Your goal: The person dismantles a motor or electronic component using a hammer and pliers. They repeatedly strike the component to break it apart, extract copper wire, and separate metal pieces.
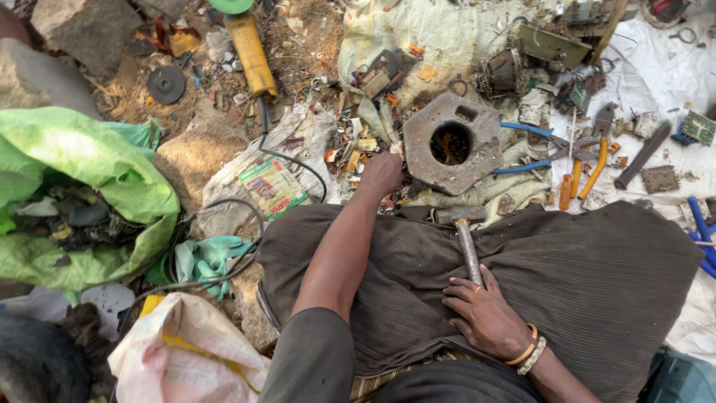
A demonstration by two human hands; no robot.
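2 hands are at work over a lap covered in dark cloth; the left hand [382, 173] reaches forward into the small scrap pieces [356, 153] just beside the rusty hexagonal metal block [452, 142], fingers curled downward; whether it has already pinched a piece cannot be told, since the fingertips are hidden. The right hand [486, 313] rests on the lap, wrapped loosely around the handle of the hammer [466, 239], whose head lies at the cloth's front edge, close to the block.

Recommended practice, as a judgement: select 1 piece only; seat it flat on the block's rim or across its round central hole so it cannot rock; withdraw the left fingers to the piece's far edge before any strike. Tighten the right grip further down the handle for control; strike squarely with the hammer face.

Hazards: loose fragments may fly off; pliers [574, 153] with orange and blue handles lie just right of the block, well placed for holding small parts instead of bare fingers.
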